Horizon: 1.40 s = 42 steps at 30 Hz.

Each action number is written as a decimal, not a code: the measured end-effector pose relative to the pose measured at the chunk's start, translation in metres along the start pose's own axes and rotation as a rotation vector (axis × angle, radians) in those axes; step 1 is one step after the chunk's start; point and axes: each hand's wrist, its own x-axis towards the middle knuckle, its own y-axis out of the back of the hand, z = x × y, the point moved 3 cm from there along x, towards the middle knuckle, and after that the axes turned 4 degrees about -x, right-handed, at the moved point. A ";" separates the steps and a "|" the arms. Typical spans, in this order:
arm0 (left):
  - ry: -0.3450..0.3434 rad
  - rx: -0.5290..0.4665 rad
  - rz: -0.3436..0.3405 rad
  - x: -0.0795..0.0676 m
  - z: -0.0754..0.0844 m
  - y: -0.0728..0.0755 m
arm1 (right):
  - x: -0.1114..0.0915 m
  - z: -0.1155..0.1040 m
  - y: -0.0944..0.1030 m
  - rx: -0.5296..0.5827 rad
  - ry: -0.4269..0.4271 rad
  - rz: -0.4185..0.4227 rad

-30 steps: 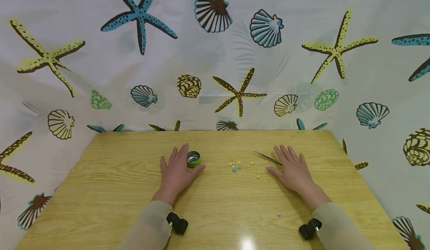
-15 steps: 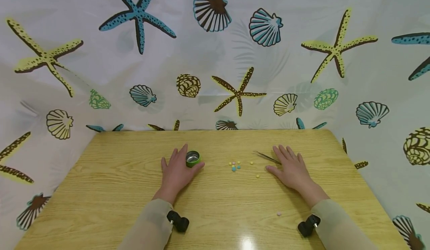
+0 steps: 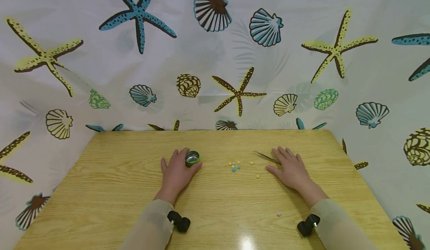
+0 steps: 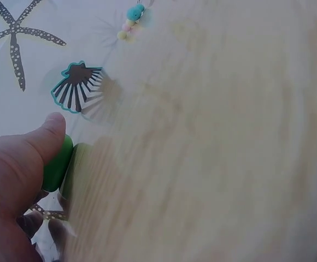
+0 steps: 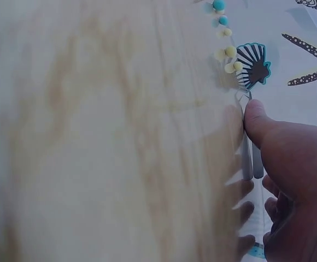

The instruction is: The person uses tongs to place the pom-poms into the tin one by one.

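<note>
In the head view my left hand [image 3: 177,174] rests on the table beside a small green tin [image 3: 192,159] with a silvery inside. The tin stands upright in the gap between thumb and index finger. Seen from the left wrist, the thumb [image 4: 45,139] lies right at the tin's green wall [image 4: 59,166]. My right hand [image 3: 291,169] rests palm down with relaxed fingers, gripping nothing. Metal tweezers [image 3: 267,157] lie by its thumb and index finger, tips pointing left. Between the hands lies a loose group of small beads, among them a blue bead [image 3: 233,169] and a yellow bead [image 3: 252,163].
Another yellow bead [image 3: 257,176] lies nearer the front, and a pink bead [image 3: 279,214] close to the right wrist. The wooden table [image 3: 215,212] ends at a cloth [image 3: 215,56] printed with starfish and shells, which stands behind and at both sides.
My left fingers have drawn in slightly around the green tin. The right hand, tweezers and beads stay practically where they were.
</note>
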 end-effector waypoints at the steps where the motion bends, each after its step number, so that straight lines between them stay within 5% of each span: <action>1: 0.002 0.001 0.002 0.000 0.000 0.000 | 0.000 0.000 0.000 0.002 0.000 0.001; 18: 0.011 0.002 0.005 0.001 0.000 -0.005 | 0.004 0.005 0.000 0.052 0.009 0.066; 42: -0.043 -0.043 -0.020 -0.005 0.020 -0.017 | 0.006 0.006 0.000 0.152 0.010 0.112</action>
